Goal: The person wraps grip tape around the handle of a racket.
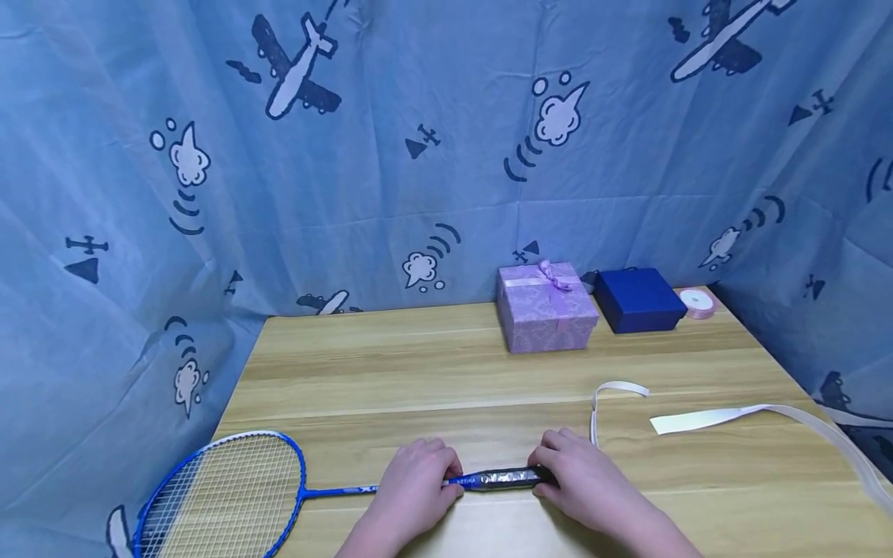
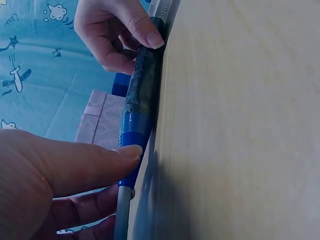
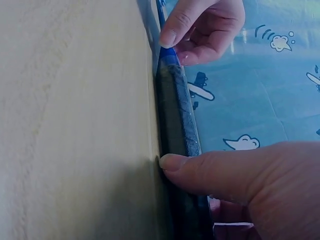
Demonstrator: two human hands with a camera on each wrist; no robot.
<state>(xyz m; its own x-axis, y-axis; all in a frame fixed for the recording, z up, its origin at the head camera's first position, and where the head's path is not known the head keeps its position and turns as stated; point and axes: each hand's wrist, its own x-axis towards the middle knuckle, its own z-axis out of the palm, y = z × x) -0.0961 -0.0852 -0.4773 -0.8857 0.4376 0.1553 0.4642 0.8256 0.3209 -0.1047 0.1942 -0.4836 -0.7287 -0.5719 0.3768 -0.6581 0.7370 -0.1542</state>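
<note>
One blue badminton racket, dark wrapped cylindrical handle pinched by my left hand and right hand; two square gift boxes.

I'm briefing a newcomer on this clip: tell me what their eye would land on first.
First, the two hands at the table's near edge: the left hand and right hand both grip the handle of a blue badminton racket lying flat, its head at the left. Next, the lilac gift box with a bow at the back, a dark blue box beside it. A white ribbon trails off the right.
</note>
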